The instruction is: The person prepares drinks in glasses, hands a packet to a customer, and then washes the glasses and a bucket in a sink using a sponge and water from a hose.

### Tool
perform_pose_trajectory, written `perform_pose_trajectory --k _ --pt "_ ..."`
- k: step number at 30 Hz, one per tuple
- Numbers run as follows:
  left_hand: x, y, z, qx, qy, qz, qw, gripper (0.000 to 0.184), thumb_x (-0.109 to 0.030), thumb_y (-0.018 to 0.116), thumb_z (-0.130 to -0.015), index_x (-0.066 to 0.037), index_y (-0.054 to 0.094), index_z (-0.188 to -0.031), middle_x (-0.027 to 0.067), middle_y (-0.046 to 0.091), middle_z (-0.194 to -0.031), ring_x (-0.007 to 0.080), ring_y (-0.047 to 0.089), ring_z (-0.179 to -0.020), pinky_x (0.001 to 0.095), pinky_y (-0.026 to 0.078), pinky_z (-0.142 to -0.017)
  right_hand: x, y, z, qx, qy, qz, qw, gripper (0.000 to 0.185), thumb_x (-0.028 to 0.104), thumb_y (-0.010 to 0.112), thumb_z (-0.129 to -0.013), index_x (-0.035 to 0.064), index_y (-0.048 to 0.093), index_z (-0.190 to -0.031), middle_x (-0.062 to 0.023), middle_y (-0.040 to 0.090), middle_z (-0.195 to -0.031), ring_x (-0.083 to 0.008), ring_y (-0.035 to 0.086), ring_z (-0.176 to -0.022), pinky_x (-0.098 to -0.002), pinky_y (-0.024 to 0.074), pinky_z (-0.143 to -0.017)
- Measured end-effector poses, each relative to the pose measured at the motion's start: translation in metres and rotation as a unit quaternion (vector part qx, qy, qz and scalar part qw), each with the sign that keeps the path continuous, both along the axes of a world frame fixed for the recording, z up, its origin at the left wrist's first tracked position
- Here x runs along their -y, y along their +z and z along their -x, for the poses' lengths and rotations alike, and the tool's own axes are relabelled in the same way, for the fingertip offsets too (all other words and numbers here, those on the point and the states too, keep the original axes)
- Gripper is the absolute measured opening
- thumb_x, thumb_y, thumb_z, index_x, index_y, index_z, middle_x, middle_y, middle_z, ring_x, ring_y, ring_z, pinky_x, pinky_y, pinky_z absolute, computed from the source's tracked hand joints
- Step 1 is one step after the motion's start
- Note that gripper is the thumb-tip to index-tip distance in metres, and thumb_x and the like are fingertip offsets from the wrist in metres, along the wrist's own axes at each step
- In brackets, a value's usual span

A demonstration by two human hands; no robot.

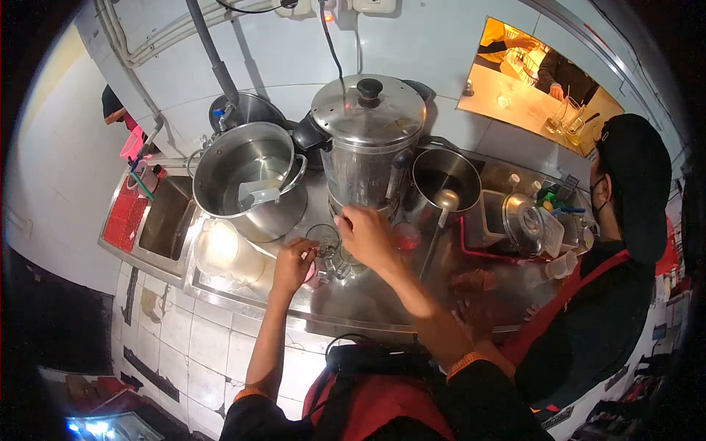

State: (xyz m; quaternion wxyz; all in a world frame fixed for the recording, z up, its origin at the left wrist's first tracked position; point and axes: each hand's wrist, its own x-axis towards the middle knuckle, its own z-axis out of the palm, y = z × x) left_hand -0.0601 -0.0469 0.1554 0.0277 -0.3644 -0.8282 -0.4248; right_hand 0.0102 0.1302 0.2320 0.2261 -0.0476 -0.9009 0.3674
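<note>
Over the steel counter, my left hand (294,263) has its fingers bent together beside a group of clear glasses (323,235); whether it grips one is too small to tell. My right hand (365,234) is closed, raised just above the glasses and in front of the lidded steel urn (364,162); what it holds, if anything, is hidden. A small pink item (309,272) lies by my left fingertips. To the right of my right hand stands a glass with red liquid (406,236).
A large open pot (248,173) holds a plastic jug. Right of the urn is a saucepan (446,178) with a ladle (446,199). A sink (169,217) is at left, a white container (228,250) nearby. A co-worker (596,323) stands close at right, beside a red tray (471,250).
</note>
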Motion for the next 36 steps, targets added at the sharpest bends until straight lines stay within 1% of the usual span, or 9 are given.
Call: perform_pose_trajectory --k 4,12,15,19,22,26,28,30,36 --pt "0.005 -0.01 -0.001 -0.03 -0.013 0.01 0.999 0.015 -0.007 0.067 -0.071 -0.002 0.065 -0.085 0.0132 0.063 -0.078 0.0282 0.06 -0.072 0.035 0.047 -0.067 0.017 0.042 -0.005 -0.088 -0.008 0.064 0.994 0.017 0.015 0.055 -0.083 0.0007 0.052 -0.074 -0.0181 0.054 -0.071 -0.0377 0.056 -0.071 -0.0435 0.0431 -0.061" --pt "-0.003 0.011 -0.014 0.064 0.02 0.013 0.998 0.014 -0.006 0.07 -0.07 0.0 0.062 -0.08 0.011 0.062 -0.078 0.0228 0.06 -0.067 0.0308 0.047 -0.061 0.018 -0.071 0.01 0.035 0.07 0.161 0.984 0.02 0.017 0.057 -0.082 -0.0024 0.062 -0.084 -0.02 0.059 -0.067 -0.028 0.062 -0.062 -0.0344 0.0453 -0.057" --pt "-0.002 0.024 -0.028 0.038 0.032 0.006 0.999 0.009 -0.004 0.065 -0.075 0.0 0.062 -0.081 0.01 0.062 -0.077 0.0205 0.059 -0.068 0.0289 0.046 -0.063 0.005 -0.074 -0.016 0.0 0.042 0.162 0.986 0.02 0.017 0.059 -0.082 -0.001 0.063 -0.09 -0.0167 0.064 -0.076 -0.022 0.065 -0.071 -0.0319 0.0481 -0.062" --pt "0.004 0.036 -0.064 0.065 0.022 -0.083 0.994 0.005 -0.002 0.063 -0.076 0.0 0.061 -0.079 0.0078 0.062 -0.077 0.015 0.057 -0.07 0.0266 0.045 -0.065 -0.034 -0.074 -0.066 -0.056 -0.007 0.238 0.97 0.019 0.016 0.057 -0.083 -0.0026 0.062 -0.084 -0.0152 0.062 -0.073 -0.0255 0.062 -0.069 -0.0346 0.0468 -0.061" --pt "0.006 0.027 -0.097 0.213 -0.017 -0.117 0.97 0.006 -0.005 0.063 -0.077 0.001 0.061 -0.078 0.0084 0.064 -0.078 0.0149 0.058 -0.074 0.0265 0.045 -0.071 -0.07 -0.082 -0.111 0.022 -0.093 0.203 0.975 0.018 0.015 0.058 -0.083 -0.0027 0.062 -0.087 -0.0145 0.063 -0.076 -0.0219 0.063 -0.071 -0.0328 0.0473 -0.063" --pt "-0.009 -0.005 -0.137 0.355 -0.182 0.046 0.916 0.028 -0.026 0.065 -0.079 -0.004 0.064 -0.097 0.0099 0.065 -0.096 0.0229 0.061 -0.089 0.0333 0.046 -0.08 -0.087 -0.101 -0.177 0.055 -0.235 0.206 0.948 0.022 0.017 0.059 -0.083 -0.002 0.063 -0.092 -0.0164 0.065 -0.084 -0.0233 0.063 -0.076 -0.0329 0.048 -0.067" --pt "-0.019 -0.005 -0.157 0.283 -0.242 0.133 0.918 0.035 -0.032 0.066 -0.079 -0.004 0.064 -0.099 0.0134 0.063 -0.1 0.0277 0.06 -0.094 0.0356 0.046 -0.081 -0.097 -0.126 -0.201 0.061 -0.261 0.218 0.938 0.024 0.019 0.059 -0.082 -0.0016 0.063 -0.093 -0.017 0.065 -0.086 -0.0237 0.064 -0.078 -0.033 0.048 -0.069" --pt "-0.027 -0.007 -0.154 0.246 -0.25 0.131 0.927 0.036 -0.033 0.066 -0.078 -0.004 0.064 -0.1 0.0144 0.063 -0.099 0.0291 0.06 -0.094 0.0361 0.046 -0.081 -0.102 -0.145 -0.224 0.062 -0.295 0.227 0.926 0.022 0.019 0.06 -0.083 -0.0008 0.064 -0.092 -0.0093 0.064 -0.074 -0.0125 0.061 -0.064 -0.0265 0.0478 -0.061" --pt "-0.041 -0.001 -0.132 0.313 -0.219 0.175 0.907 0.039 -0.036 0.061 -0.082 -0.002 0.064 -0.101 0.0145 0.065 -0.089 0.0271 0.063 -0.085 0.0348 0.047 -0.077 -0.09 -0.156 -0.267 0.193 -0.254 0.1 0.942 0.028 0.021 0.061 -0.081 0.0001 0.062 -0.099 -0.0161 0.065 -0.09 -0.021 0.064 -0.084 -0.0333 0.0493 -0.071"
